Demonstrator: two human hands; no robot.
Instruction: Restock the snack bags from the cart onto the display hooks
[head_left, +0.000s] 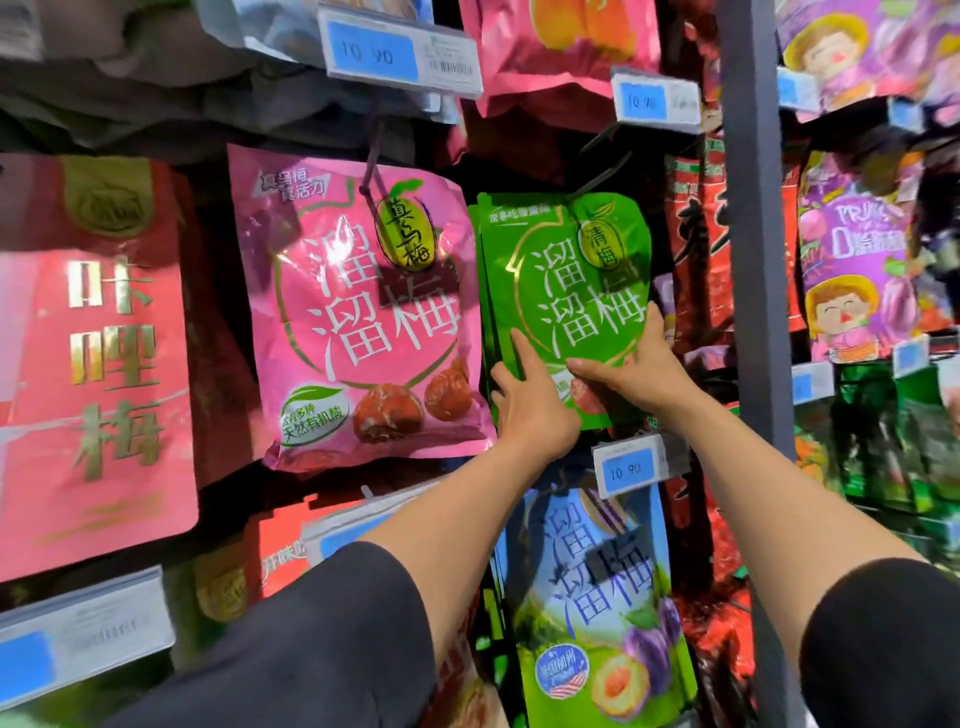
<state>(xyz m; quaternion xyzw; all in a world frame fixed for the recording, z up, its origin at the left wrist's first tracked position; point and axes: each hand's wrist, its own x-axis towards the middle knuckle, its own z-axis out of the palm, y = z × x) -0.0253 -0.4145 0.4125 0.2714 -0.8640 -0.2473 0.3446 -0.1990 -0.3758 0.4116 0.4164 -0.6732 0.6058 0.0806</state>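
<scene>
While both arms reach up to the rack, the right hand (631, 371) grips the lower right edge of the front green bag (569, 291), thumb across its face. The left hand (530, 400) lies with straight fingers against the stack's lower left side. The green bags hang on a hook (597, 166), between a pink bag (358, 312) on the left and red bags (701, 249) on the right, above a blue bag (592, 597).

Green snack bags (563, 291) hang in stack on display hook (597, 179), front bag glossy, white lettering, yellow-green oval badge near top, tilted slightly. My left hand (530, 400) presses stack's lower left edge; my right hand (631, 366) grips front bag's lower right, thumb across face.
</scene>
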